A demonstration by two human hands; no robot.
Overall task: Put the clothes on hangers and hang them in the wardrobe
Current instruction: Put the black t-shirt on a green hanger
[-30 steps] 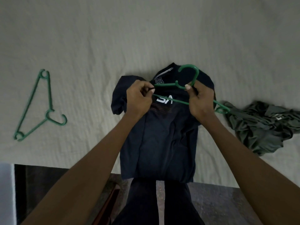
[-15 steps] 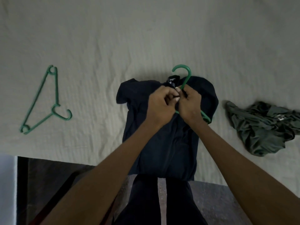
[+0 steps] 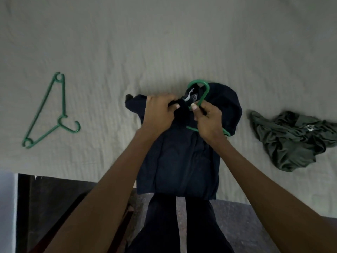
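Head view. Dark shirt (image 3: 178, 157) is lying flat on a pale bedsheet (image 3: 164, 42), hem hanging over the near edge. Left hand (image 3: 160, 114) is gripping bunched fabric at the collar, fingers curled tight around it. Right hand (image 3: 207, 119) is pinching the neck of a green hanger (image 3: 205, 94), thumb on top; the hook is poking out past the collar, one arm is showing below the right wrist, the rest is sitting inside the shirt. Between the hands a neck label (image 3: 193, 97) is showing, with a pale mark too small to read.

Well left of the left hand, a spare hanger (image 3: 45, 114) is lying flat. Right of the right hand, an olive garment (image 3: 295, 141) is lying crumpled, showing a small white tag, unreadable.
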